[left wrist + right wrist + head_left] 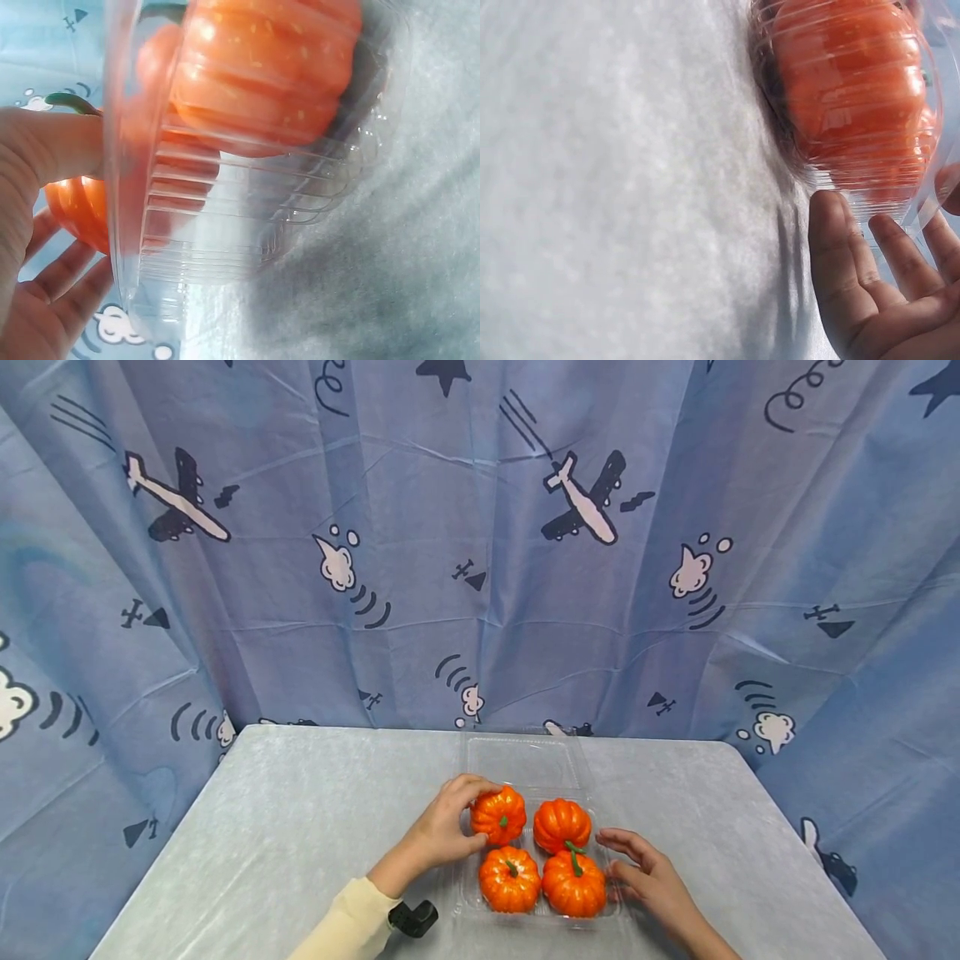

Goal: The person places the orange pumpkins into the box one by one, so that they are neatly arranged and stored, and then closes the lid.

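Note:
Several orange toy pumpkins with green stems sit in a clear plastic clamshell container (540, 922) in the head view. My left hand (447, 822) grips the back-left pumpkin (498, 817), fingers over its far side and thumb at its near side. In front of that one is the front-left pumpkin (510, 881). The back-right pumpkin (562, 823) and the front-right pumpkin (573, 887) have stems that nearly meet. At the container's right wall is my right hand (648, 877), its fingers loosely extended. The right wrist view shows these fingers (904, 259) close against the ribbed plastic.
The container's clear lid (521, 760) lies folded back toward the far edge of the light grey table (322, 810). A blue curtain (420, 585) with airplane prints hangs behind. A black wrist device (413, 918) is on the left sleeve.

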A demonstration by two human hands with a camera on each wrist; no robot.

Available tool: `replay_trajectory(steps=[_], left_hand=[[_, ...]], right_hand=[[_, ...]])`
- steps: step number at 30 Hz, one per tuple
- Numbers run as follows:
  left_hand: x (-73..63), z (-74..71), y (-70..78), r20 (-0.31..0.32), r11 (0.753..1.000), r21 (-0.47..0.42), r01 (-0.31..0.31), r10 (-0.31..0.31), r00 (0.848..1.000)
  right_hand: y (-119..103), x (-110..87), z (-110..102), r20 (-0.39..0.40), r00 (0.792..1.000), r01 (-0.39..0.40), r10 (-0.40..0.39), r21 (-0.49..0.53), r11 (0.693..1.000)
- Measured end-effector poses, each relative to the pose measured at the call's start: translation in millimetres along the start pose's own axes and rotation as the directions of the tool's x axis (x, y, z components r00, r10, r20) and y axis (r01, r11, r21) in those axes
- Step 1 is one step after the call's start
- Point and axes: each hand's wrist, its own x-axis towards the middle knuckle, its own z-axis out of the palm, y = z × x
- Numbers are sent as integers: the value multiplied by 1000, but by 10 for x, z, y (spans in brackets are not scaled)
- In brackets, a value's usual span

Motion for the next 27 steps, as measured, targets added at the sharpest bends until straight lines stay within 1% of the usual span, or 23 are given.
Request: replay_trajectory(steps=[5, 9, 17, 22, 27], left_hand=[[-5, 2, -1, 4, 1000, 12, 2, -2, 1000], [-10, 2, -3, 6, 1000, -1, 2, -2, 1000], [4, -10, 12, -31, 1000, -10, -4, 4, 1000], [-2, 3, 7, -44, 999, 21, -41, 42, 998], [-2, 16, -6, -41, 994, 75, -84, 87, 995]], right_hand=[[-7, -5, 3, 3, 1000, 3, -3, 1, 1000], [-12, -10, 4, 6, 1000, 6, -7, 1, 1000], [-5, -4, 9, -2, 1000, -3, 3, 1, 1000], [1, -7, 7, 8, 1000, 5, -5, 13, 1000], [11, -2, 0, 16, 1000, 13, -13, 14, 1000]])
